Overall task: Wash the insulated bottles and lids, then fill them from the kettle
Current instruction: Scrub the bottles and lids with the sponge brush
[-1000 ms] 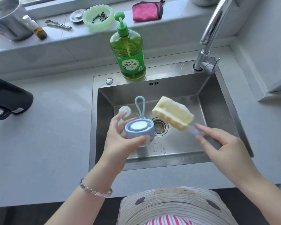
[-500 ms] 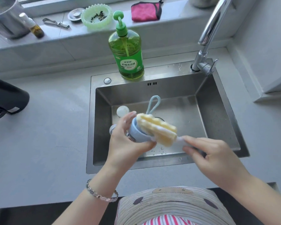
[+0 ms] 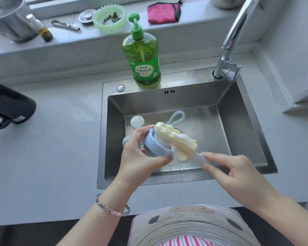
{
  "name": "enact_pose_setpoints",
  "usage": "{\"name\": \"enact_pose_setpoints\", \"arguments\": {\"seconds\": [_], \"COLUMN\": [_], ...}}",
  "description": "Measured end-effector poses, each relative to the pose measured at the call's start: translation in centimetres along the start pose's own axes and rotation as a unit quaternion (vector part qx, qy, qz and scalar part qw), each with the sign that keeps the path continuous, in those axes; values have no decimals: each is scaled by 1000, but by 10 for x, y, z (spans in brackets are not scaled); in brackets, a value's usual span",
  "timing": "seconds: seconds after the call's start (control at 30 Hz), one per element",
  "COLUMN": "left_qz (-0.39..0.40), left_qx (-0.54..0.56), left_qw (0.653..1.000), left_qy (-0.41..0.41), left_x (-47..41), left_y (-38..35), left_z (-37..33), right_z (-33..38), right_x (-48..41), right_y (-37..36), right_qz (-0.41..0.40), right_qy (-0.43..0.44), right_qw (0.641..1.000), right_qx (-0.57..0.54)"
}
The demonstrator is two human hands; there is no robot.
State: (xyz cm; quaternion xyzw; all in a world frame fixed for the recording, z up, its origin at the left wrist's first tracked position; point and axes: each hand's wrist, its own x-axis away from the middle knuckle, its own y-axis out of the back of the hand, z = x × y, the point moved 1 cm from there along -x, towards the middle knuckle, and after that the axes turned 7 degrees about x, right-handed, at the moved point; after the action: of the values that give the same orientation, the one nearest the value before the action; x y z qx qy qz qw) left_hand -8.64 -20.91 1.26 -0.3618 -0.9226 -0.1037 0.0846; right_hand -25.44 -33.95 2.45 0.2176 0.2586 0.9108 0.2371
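Count: 2 hands, left and right. 1 lid, 1 brush, 1 bracelet. Sink: 1 white cap near its far-left corner, 1 part-hidden item under the left hand, can't tell what. 1 soap bottle on the sink's far edge, 1 tap at its far-right corner. Counter: 1 kettle at its left edge. Sill: 1 pot, 1 spray bottle, 1 metal tool, 1 plug, 1 green dish, 1 pink cloth
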Motion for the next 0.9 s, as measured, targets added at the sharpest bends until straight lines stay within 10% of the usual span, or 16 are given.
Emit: {"name": "enact_pose_setpoints", "arguments": {"seconds": [0.9], "left_qz": [-50], "left_qx": [138], "left_qw": [989], "left_qy": [17], "left_x": [-15], "left_y": [16], "left_z": [0], "right_z": [7], "right_x": [-9], "right_y": [6], "right_qz": [42], "right_qy": [-71], "right_qw": [996], "right_qx": [25]}}
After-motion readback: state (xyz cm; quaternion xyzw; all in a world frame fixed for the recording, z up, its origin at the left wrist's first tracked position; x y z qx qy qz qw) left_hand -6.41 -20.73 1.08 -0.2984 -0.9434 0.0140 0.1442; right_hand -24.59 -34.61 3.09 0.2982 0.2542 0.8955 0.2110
